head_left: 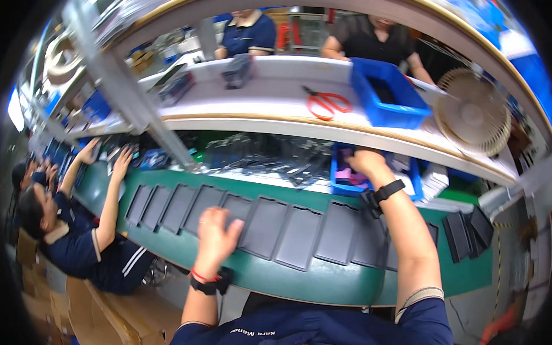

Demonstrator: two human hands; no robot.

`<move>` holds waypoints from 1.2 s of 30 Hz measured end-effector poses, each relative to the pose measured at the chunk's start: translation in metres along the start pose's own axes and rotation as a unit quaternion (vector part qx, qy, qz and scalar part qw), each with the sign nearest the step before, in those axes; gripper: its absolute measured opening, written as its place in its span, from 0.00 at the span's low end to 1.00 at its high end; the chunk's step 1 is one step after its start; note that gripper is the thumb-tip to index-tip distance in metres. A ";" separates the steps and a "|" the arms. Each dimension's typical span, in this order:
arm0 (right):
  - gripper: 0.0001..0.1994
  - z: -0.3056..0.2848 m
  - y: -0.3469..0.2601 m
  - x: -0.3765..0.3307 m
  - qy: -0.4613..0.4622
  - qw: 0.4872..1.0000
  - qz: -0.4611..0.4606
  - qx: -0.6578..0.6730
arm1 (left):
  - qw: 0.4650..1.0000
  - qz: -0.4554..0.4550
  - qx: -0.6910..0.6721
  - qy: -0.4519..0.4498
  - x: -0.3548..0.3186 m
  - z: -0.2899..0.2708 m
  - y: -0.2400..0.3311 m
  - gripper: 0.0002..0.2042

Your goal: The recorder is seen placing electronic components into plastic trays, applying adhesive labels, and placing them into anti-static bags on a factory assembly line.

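Right grip (367, 162) reaches into a blue bin (417, 182); navy shirt (343, 330) bears lettering (252, 332).

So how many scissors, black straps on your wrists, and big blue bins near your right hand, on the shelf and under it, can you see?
Red scissors: 1
Black wrist straps: 2
Blue bins: 2, one on the shelf, one with the right hand in it
Total: 5
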State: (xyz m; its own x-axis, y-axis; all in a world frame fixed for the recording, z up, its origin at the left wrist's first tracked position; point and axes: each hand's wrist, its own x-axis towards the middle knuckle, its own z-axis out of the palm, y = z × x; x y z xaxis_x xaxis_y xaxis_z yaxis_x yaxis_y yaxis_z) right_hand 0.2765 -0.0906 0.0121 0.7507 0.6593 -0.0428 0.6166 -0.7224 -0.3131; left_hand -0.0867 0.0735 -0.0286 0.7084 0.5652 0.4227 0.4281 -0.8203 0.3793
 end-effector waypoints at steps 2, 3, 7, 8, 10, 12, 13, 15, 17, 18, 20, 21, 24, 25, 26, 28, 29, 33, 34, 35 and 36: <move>0.24 0.024 0.013 0.034 0.018 0.999 -0.030 -0.017 | 0.974 -0.201 0.099 0.034 -0.003 -0.023 -0.072 0.26; 0.24 0.026 0.011 0.036 0.012 0.999 -0.025 0.023 | 0.935 -0.308 0.167 0.058 -0.006 -0.035 -0.103 0.31; 0.22 0.038 0.041 0.048 0.004 0.999 -0.048 0.003 | 0.836 -0.530 0.138 -0.032 -0.003 -0.063 -0.199 0.48; 0.20 0.054 0.075 0.063 0.044 0.995 -0.077 -0.039 | 0.837 -0.531 0.124 -0.042 0.001 -0.063 -0.213 0.49; 0.21 0.057 0.064 0.065 0.003 0.996 -0.057 -0.067 | 0.841 -0.522 0.120 -0.074 0.000 -0.071 -0.223 0.49; 0.24 0.038 0.029 0.044 -0.080 0.996 -0.007 -0.037 | 0.850 -0.504 0.130 -0.086 -0.011 -0.079 -0.247 0.49; 0.24 0.037 0.029 0.043 -0.077 0.996 -0.003 -0.039 | 0.867 -0.467 0.135 -0.109 -0.005 -0.075 -0.251 0.49; 0.23 0.035 0.035 0.036 -0.053 0.998 -0.015 -0.029 | 0.886 -0.430 0.126 -0.116 0.002 -0.062 -0.254 0.48; 0.20 0.028 0.030 0.031 -0.022 0.991 -0.064 -0.118 | 0.910 -0.387 0.097 -0.115 0.016 -0.046 -0.250 0.46; 0.19 0.023 0.018 0.027 -0.030 0.990 -0.066 -0.125 | 0.916 -0.361 0.119 -0.128 0.018 -0.045 -0.245 0.44; 0.18 0.025 0.021 0.037 -0.046 0.995 -0.048 -0.078 | 0.934 -0.322 0.104 -0.115 0.018 -0.045 -0.244 0.41; 0.20 0.030 0.023 0.037 -0.017 0.998 -0.057 0.013 | 0.935 -0.323 0.103 -0.104 0.014 -0.046 -0.243 0.41; 0.15 0.027 0.013 0.033 -0.020 0.973 -0.039 0.228 | 0.940 -0.300 0.163 -0.027 0.004 -0.048 -0.243 0.40; 0.11 0.025 0.017 0.027 -0.055 0.927 -0.036 0.369 | 0.949 -0.274 0.155 0.029 0.005 -0.051 -0.230 0.37; 0.12 0.024 0.021 0.020 -0.010 0.925 -0.018 0.379 | 0.962 -0.230 0.133 0.068 0.008 -0.053 -0.213 0.32; 0.15 0.018 0.040 0.010 0.123 0.918 0.031 0.375 | 0.973 -0.177 0.100 0.107 0.017 -0.049 -0.176 0.27; 0.15 0.018 0.063 0.009 0.162 0.868 0.033 0.468 | 0.982 -0.126 -0.082 0.110 0.021 -0.047 -0.157 0.21; 0.14 0.020 0.031 -0.040 0.094 0.709 0.045 0.698 | 0.824 -0.108 -0.552 -0.069 0.014 -0.032 -0.051 0.11; 0.13 0.023 -0.002 -0.051 0.036 0.732 0.032 0.679 | 0.759 -0.132 -0.619 -0.149 0.007 -0.028 -0.033 0.13; 0.13 0.031 -0.042 -0.061 -0.028 0.753 0.017 0.657 | 0.668 -0.147 -0.700 -0.206 0.000 -0.016 -0.020 0.17; 0.13 0.045 -0.075 -0.069 -0.064 0.755 -0.017 0.652 | 0.591 -0.176 -0.746 -0.251 -0.004 -0.005 -0.010 0.20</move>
State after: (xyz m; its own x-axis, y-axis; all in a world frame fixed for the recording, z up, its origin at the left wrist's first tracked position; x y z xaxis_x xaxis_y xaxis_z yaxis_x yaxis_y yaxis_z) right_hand 0.1680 -0.0719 -0.0037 0.6593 0.7478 -0.0776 -0.1856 0.0618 -0.9807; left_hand -0.0961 0.0799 -0.0301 0.9606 0.2727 -0.0536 -0.1075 0.5423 0.8332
